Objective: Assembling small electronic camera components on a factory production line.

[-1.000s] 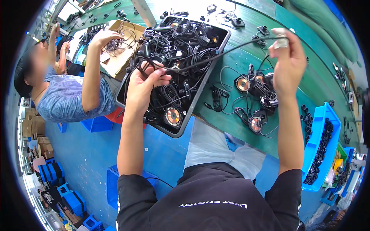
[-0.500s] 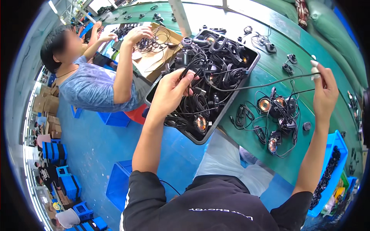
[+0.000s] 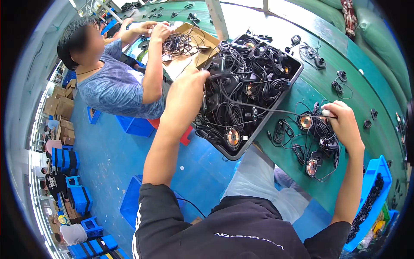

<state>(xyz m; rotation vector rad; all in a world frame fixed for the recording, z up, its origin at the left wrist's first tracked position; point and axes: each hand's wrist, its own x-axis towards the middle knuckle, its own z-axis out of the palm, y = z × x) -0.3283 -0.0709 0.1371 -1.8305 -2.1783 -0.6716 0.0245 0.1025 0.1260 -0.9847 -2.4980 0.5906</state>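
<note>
A blue floor (image 3: 110, 159) spreads across the lower left, and a long green worktop (image 3: 360, 93) runs from the upper left round to the right side. A co-worker (image 3: 114, 82) in a mottled blue shirt stands at the left, both arms raised over the worktop. Between the co-worker and the right side lies a large black tray (image 3: 291, 82), crowded with coiled black cables and small dark devices, its near corner showing against the floor. Beyond its left edge is an open cardboard box (image 3: 208, 41) with loose dark cables inside; at the lower right a narrow blue bin (image 3: 371, 170) holds many small black parts. The person's left hand (image 3: 189, 88) is over the tray's left edge, back of the hand upward, fingers bent in near some dark strands; they are blurred, so whether they grip anything cannot be told. The right hand (image 3: 341, 118) is over the worktop, thumb and forefinger closed together on a black cable (image 3: 278, 111). Just below and beside this hand lies a tangle of devices (image 3: 328, 142) with round copper-coloured faces. The cable, the thinnest thing here, runs left from the right fingers across the tray's rim and in among the coils.
</note>
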